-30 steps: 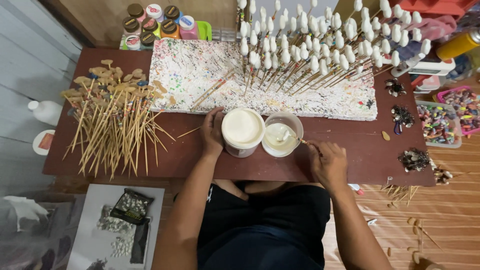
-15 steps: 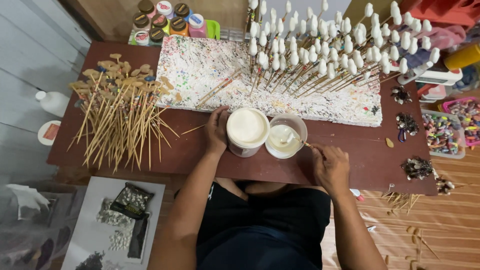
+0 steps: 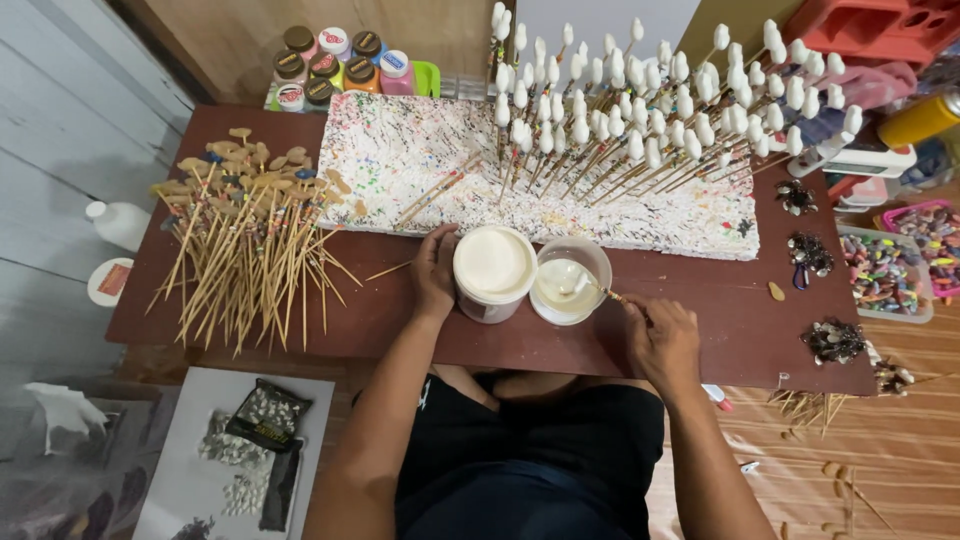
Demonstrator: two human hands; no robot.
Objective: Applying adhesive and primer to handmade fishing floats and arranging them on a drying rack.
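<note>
- Left hand (image 3: 436, 268) grips the white paint tub (image 3: 493, 270);
- Right hand (image 3: 660, 335) pinches a stick (image 3: 598, 290) — its tip dipped in the clear cup (image 3: 570, 280), just left of that hand.

Stick's (image 3: 598, 290) tip sunk in white paint; spray can (image 3: 925, 117) and red crate (image 3: 880, 30) edge-cropped.

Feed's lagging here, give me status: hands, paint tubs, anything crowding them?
Left hand cups the full white paint tub. Right hand holds a stick dipped in the second tub. Nothing blocking; loose stick pile lies left.
</note>
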